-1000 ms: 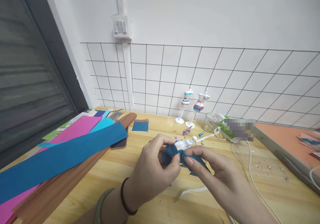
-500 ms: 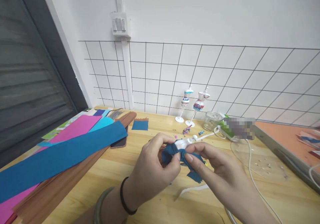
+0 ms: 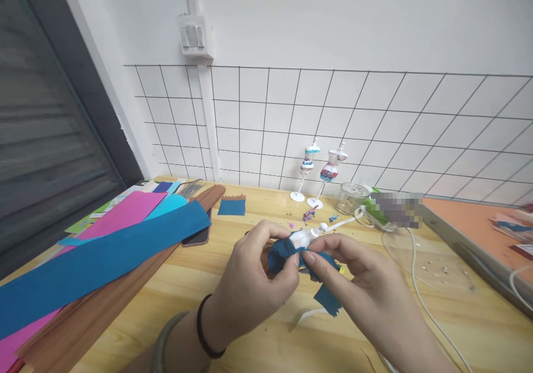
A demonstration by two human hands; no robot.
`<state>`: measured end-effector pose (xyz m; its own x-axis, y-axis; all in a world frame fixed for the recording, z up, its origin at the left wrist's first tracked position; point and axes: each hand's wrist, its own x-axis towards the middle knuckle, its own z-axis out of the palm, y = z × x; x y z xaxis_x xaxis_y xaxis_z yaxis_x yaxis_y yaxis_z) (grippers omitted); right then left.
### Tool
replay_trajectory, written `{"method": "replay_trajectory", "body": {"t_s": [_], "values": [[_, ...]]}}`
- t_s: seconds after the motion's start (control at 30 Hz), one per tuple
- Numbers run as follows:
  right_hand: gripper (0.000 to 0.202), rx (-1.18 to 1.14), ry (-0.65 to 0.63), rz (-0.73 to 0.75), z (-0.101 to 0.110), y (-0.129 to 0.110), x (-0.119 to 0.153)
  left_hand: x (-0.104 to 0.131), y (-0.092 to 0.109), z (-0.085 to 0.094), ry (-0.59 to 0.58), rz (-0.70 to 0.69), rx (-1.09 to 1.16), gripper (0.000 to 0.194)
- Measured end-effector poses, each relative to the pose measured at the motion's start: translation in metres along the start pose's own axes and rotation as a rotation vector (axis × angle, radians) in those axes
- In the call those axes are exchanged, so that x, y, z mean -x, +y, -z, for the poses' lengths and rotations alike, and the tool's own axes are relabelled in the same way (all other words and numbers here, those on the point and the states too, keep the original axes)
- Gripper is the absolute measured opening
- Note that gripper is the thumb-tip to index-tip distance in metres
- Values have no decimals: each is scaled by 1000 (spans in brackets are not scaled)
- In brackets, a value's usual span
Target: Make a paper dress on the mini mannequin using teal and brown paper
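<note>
My left hand is closed around a small white mannequin, which lies tilted with its neck knob to the upper right. Blue crepe paper is gathered in folds around the mannequin's body. With thumb and forefinger, my right hand pinches this paper at the mannequin's front, close to my left thumb. A loose blue paper end with a jagged edge hangs below the right fingers. The mannequin's lower part is hidden by the left hand and the paper.
Two decorated mannequins on white stands are near the wall grid, beside a glass jar. Long crepe paper sheets and a phone lie left. A white cable runs down the right, near an orange tray.
The loose blue paper end has swung slightly lower and shows more below my right hand. Both hands keep nearly the same grip, while the view has shifted a little.
</note>
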<state>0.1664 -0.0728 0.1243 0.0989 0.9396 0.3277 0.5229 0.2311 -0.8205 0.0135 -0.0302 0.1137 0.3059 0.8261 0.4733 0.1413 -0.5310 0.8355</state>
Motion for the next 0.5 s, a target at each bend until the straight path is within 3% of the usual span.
{"method": "replay_trajectory", "body": {"t_s": [0.2,0.5], "values": [[17,-11,-5,-31,0,0,2,0,4,4,-56,48,63,14],[17,-131,-81,-38,-1,-3,0,-3,2,8,100,112,-69,8]]}}
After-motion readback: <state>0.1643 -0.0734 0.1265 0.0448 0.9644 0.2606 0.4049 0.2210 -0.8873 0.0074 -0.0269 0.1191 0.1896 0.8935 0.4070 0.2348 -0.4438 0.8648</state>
